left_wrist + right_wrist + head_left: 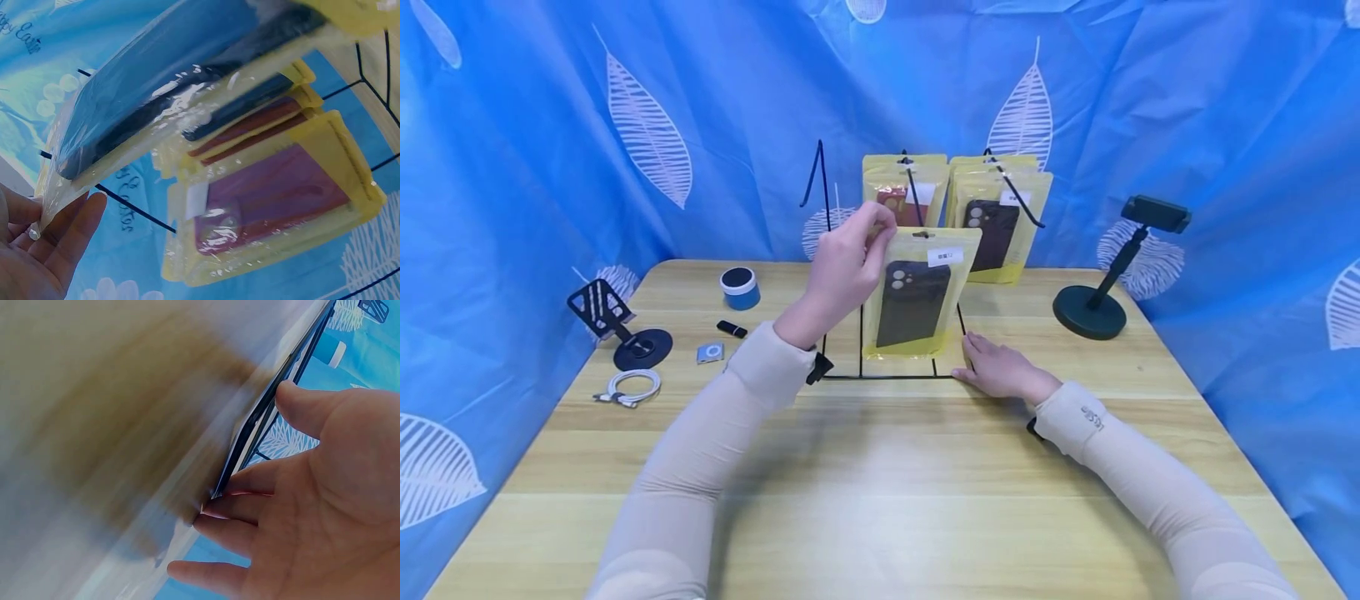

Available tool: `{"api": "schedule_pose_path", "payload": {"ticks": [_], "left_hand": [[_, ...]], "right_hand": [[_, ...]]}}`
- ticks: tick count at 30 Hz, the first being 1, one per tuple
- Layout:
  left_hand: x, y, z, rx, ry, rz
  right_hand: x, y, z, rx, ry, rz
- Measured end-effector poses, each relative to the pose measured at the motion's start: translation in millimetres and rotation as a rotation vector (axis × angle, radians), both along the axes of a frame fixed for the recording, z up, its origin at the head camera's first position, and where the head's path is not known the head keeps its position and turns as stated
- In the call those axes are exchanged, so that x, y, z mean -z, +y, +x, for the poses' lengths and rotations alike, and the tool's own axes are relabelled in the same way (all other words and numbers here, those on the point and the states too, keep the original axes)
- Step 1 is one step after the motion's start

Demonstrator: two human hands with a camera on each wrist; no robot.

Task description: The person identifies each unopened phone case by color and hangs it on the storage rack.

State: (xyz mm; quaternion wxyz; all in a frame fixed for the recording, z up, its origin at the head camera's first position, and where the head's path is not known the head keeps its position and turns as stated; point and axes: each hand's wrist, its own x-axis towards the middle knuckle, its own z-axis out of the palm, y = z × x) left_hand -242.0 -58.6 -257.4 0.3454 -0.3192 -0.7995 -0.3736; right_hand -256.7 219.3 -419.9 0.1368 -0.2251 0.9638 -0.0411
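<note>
My left hand (847,260) pinches the upper left corner of a clear-and-yellow zip bag (946,321) holding a dark phone case (912,307). The bag hangs upright in front of a black wire display rack (887,377). In the left wrist view, the thumb and fingers meet at the edge of the bag (140,134). At the rack's front right corner rests my right hand (997,367), its fingers fairly straight and touching the base wire (240,447). Behind, more bagged cases hang on the rack's hooks: reddish ones (275,200) in the middle and a dark one (992,233) on the right.
On the left stand a black folding phone stand (643,348) and a blue-and-white round jar (741,288). Near them lie a white cable (634,387), a small silver square player (710,353) and a black stick (732,329). A dark green phone holder (1090,312) stands at right.
</note>
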Motion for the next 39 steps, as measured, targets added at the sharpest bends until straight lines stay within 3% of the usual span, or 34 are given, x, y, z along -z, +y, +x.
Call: {"api": "schedule_pose_path", "payload": {"ticks": [8,12,18,24,33,39], "left_hand": [[0.6,4.2,-21.6,-0.064,-0.066,-0.038],[-1.5,7.3,-34.8,-0.125,-0.085,-0.07],[-1.4,10.6,-57.9,-0.221,-0.103,-0.044],[0.8,13.3,-73.1,-0.319,-0.109,-0.089],[-0.6,12.0,-82.9,-0.409,-0.053,-0.139],[12.5,0.6,-74.5,-0.432,-0.007,-0.115]], "right_hand": [[-2.8,1.1,2.5,0.028,-0.018,-0.003],[-4.3,1.6,2.3,0.038,-0.02,0.001],[-6.7,-0.3,0.9,0.027,-0.012,0.012],[-5.8,-3.0,1.1,0.028,-0.026,0.012],[-6.9,-3.7,0.6,0.027,-0.019,0.001],[-5.1,-4.1,-2.1,0.018,-0.029,-0.026]]}}
